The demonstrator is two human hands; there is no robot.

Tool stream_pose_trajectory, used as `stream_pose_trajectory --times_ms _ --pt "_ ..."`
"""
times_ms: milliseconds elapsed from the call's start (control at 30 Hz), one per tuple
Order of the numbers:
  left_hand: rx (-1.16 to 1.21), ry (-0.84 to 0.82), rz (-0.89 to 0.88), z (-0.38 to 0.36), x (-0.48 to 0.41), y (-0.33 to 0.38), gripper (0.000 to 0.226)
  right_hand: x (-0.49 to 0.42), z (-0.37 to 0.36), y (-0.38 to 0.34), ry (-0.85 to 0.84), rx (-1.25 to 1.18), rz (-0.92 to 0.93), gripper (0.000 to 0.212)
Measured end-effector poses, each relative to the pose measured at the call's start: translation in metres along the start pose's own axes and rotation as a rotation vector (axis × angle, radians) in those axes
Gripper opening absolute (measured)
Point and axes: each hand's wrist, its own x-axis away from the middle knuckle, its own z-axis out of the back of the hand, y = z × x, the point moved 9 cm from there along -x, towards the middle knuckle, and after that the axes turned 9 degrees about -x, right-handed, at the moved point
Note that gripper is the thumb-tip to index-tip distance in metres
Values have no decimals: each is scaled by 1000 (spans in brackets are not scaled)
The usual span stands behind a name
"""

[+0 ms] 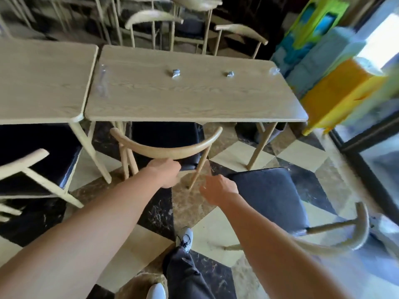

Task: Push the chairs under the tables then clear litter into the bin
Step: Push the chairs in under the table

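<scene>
A pale wooden table [194, 104] stands in front of me with two crumpled foil scraps [176, 73] [230, 74] and clear plastic wrappers [102, 80] [275, 71] at its ends. A chair with a curved wooden backrest [168, 147] and black seat sits partly under it. My left hand [166, 172] is closed on the lower edge of that backrest. My right hand [218, 189] hangs loosely open beside the corner of a second chair's black seat [269, 197], which stands out on the floor to the right, turned away from the table.
A second table [43, 83] adjoins on the left with another chair [32, 169] pulled out beneath it. More chairs [151, 20] stand behind the tables. Bright green, blue and yellow blocks [336, 83] line the right side by a glass door. The floor is checkered tile.
</scene>
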Motion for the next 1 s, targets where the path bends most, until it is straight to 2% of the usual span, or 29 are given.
stream_pose_trajectory --times_ms 167,333,567,733,1000 --pt "-57 -33 -85 10 35 64 27 81 17 63 52 -30 -122 25" --pt "-113 -28 -198 16 48 140 28 147 21 139 117 -107 -259 31" --pt "-113 -8 -300 0 34 245 19 178 -6 245 98 -172 -373 25" --pt "-139 -49 -313 -23 11 321 16 177 -27 336 98 -195 -340 21" --pt "-83 -37 -340 -46 -18 465 15 166 -44 474 102 -202 -182 30"
